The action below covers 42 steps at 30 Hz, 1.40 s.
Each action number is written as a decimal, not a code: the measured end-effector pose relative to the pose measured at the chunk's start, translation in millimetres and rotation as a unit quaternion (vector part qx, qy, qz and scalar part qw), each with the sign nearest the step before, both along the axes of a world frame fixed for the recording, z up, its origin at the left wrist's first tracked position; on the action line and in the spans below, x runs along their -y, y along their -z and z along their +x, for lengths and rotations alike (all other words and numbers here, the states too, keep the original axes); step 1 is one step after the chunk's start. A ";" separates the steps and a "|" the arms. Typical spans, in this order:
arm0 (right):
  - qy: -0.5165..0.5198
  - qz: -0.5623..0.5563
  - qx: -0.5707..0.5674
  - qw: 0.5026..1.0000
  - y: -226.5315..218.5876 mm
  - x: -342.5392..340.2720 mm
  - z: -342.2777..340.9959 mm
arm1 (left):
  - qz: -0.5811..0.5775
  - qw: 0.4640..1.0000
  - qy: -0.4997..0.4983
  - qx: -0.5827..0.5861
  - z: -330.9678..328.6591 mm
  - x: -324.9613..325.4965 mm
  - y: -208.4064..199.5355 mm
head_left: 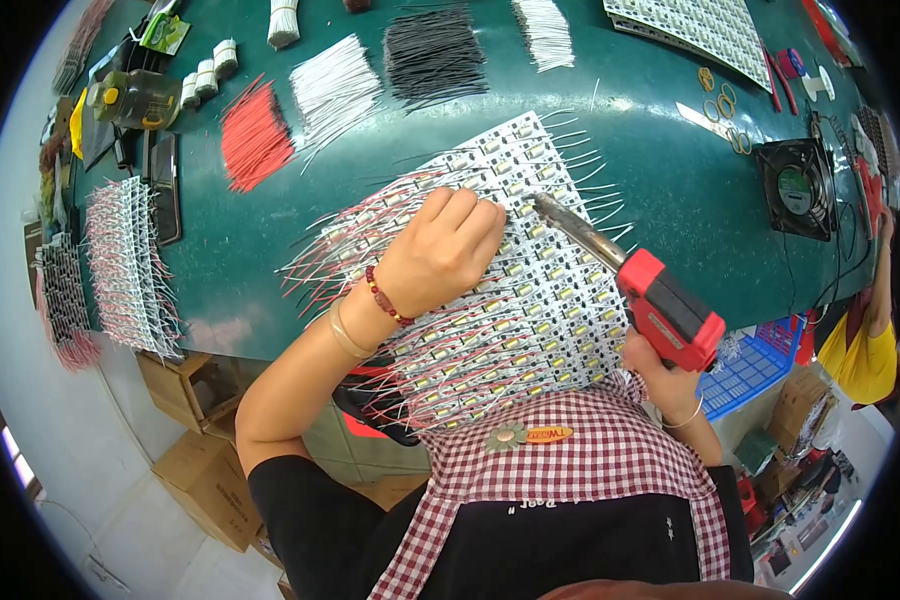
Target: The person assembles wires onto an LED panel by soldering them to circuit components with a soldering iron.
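Note:
A white panel of small circuit boards [560, 270] lies tilted before me, partly past the table edge and against my checked apron. Red and white wires stick out along its left side, and dark and white ones along its upper right edge. My left hand [445, 245] is closed over the panel's middle, fingertips down near the boards; whatever they pinch is hidden. In my right hand [660, 375] is a red and black soldering gun [675, 310]. Its metal tip points up and left, close to the boards just right of my left fingers; contact cannot be made out.
Bundles of red wires [255, 135], white wires [335, 90] and black wires [435, 55] lie on the green table [690, 190]. Wired panels [130, 265] sit at left, a black fan [795, 190] and scissors [715, 122] at right. A blue basket [745, 370] stands below; another person's arm [880, 280] shows far right.

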State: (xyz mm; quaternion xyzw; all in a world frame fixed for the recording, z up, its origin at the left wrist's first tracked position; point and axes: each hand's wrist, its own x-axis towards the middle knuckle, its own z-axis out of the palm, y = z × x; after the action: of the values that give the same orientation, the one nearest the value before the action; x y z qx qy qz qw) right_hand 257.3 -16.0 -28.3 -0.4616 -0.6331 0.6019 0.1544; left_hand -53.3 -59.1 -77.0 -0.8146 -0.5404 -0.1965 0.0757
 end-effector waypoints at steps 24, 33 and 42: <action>0.005 -0.027 0.036 0.999 3.3 7.3 16.0 | -0.031 0.999 0.000 0.016 17.1 8.0 -7.6; -0.031 0.127 0.014 0.991 8.5 4.0 10.2 | -0.037 0.998 0.006 0.045 17.2 7.6 -5.9; -0.055 0.099 0.026 0.993 5.0 1.5 9.0 | -0.035 0.998 0.014 0.052 15.0 6.8 -3.4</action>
State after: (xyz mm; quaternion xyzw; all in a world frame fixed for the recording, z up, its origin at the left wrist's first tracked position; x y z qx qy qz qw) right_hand 266.3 -17.5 -33.3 -0.4239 -0.7177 0.5317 0.1499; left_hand -38.3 -65.9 -73.6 -0.8132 -0.5383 -0.2206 0.0164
